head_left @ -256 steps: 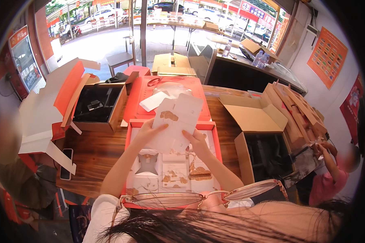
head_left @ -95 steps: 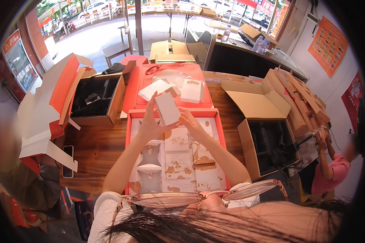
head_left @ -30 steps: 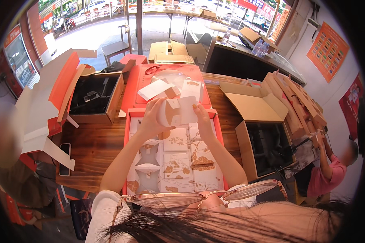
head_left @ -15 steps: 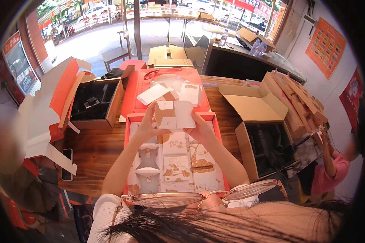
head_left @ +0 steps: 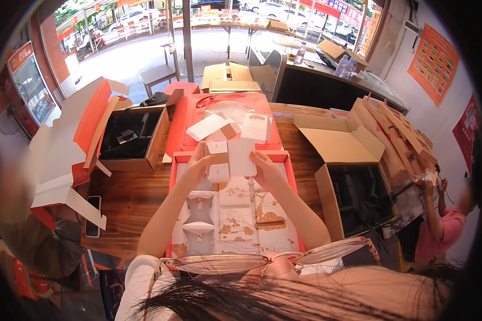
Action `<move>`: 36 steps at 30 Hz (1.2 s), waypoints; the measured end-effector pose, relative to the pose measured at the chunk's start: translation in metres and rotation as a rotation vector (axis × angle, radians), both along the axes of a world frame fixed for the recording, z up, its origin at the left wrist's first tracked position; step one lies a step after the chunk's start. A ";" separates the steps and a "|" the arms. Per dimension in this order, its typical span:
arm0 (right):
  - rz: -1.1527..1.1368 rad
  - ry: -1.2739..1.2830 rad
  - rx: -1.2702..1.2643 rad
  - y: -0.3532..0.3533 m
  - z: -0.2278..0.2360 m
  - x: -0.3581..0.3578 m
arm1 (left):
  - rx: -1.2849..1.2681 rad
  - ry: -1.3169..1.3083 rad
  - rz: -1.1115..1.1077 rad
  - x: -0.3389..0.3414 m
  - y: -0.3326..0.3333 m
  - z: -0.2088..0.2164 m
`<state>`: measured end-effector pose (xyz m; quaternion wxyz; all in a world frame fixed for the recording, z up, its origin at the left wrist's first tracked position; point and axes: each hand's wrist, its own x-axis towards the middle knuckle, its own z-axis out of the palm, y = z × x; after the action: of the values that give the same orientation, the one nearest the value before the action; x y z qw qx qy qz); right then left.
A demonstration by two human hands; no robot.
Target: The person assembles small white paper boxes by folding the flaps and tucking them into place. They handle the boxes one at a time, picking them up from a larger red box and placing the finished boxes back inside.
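Observation:
Between both hands is a small white cardboard carton, partly unfolded, with its brown inner side and two white flaps showing at the left. My left hand grips the flap end, its fingers curled around the edge. At the opposite side, my right hand pinches the white panel's right edge. Below the carton lies an open red gift box, holding white inner boxes with brown drawings and folded white compartments at its left. More white carton pieces rest on the red lid behind.
An open brown box with black contents stands right, another left beside a large red-and-white carton. A phone lies at the table's left. A person in pink handles something at the right; another person sits left.
The carton has spread wider between my hands, its white panel turned more toward me and its flaps standing further apart. The whole view has shifted slightly.

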<state>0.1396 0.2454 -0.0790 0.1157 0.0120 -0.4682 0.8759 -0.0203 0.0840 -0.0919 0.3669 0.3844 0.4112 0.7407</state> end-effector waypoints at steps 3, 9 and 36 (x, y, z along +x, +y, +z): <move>0.050 0.025 0.004 0.003 -0.004 -0.001 | 0.002 -0.081 0.040 -0.003 0.001 -0.002; 0.038 -0.024 0.125 0.001 -0.012 -0.003 | -0.115 -0.277 0.104 0.003 -0.002 0.010; -0.562 0.108 1.338 -0.057 0.014 0.010 | 0.011 0.464 0.847 0.006 0.003 0.011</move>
<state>0.1498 0.1887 -0.0653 0.3271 0.0025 -0.8827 0.3375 -0.0144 0.0870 -0.0805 -0.0704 0.3404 0.5986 0.7217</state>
